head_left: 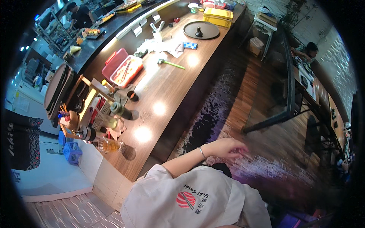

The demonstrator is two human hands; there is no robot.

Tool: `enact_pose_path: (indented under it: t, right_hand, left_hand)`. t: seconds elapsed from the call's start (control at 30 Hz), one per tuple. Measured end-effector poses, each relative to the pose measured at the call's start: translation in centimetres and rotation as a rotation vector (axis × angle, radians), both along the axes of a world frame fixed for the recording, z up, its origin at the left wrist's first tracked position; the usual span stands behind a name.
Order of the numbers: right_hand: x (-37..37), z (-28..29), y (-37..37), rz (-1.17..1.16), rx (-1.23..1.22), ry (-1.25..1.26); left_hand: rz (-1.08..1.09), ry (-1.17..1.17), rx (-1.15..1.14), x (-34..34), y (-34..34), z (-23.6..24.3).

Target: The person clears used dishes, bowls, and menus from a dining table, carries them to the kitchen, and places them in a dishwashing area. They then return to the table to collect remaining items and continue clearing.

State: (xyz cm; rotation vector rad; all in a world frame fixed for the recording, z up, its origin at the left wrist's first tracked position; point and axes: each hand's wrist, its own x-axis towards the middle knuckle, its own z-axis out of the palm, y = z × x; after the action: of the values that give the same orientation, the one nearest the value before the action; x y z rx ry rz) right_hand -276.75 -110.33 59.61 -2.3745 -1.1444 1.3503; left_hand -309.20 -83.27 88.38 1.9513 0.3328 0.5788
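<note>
My left hand [227, 148], a bracelet [202, 152] at its wrist, reaches across in front of my white shirt [159, 205]. It hangs over the floor, right of the wooden counter [163, 129], and touches nothing that I can see. Its fingers look bent and are smeared, so whether they hold anything is unclear. My right hand does not show. On the counter's near end stand a glass jug of amber liquid [110, 145], a green bottle [121, 110] and a dark cup [132, 96].
Farther along the counter lie a pink container of red-orange food [126, 72], a green-handled brush [171, 64], a round tray [207, 31] and a yellow box [218, 16]. A dark-framed partition [288, 76] stands at right. One person [81, 19] is behind the counter, another [310, 51] sits at right.
</note>
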Motion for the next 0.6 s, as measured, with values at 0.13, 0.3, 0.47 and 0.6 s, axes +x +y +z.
enact_pose_path:
  t: [0.13, 0.3, 0.47, 0.6]
  right_hand:
    - [6.9, -1.5, 7.0, -0.042, -0.057, 0.074]
    - [15.8, -4.3, 18.9, 0.0, 0.034, 0.163]
    - [20.9, -3.9, 31.9, 0.015, 0.066, 0.274]
    - [22.1, -4.0, 50.1, 0.247, 0.233, 0.309]
  left_hand:
    - [-0.02, 0.28, 0.194, 4.3, 7.7, -3.7]
    - [0.452, 0.62, 0.102, 5.1, 14.4, -19.6]
    - [0.754, 0.961, -0.547, 4.5, 9.4, -34.1]
    - [0.955, 0.823, -0.937, 1.7, 7.7, -37.8]
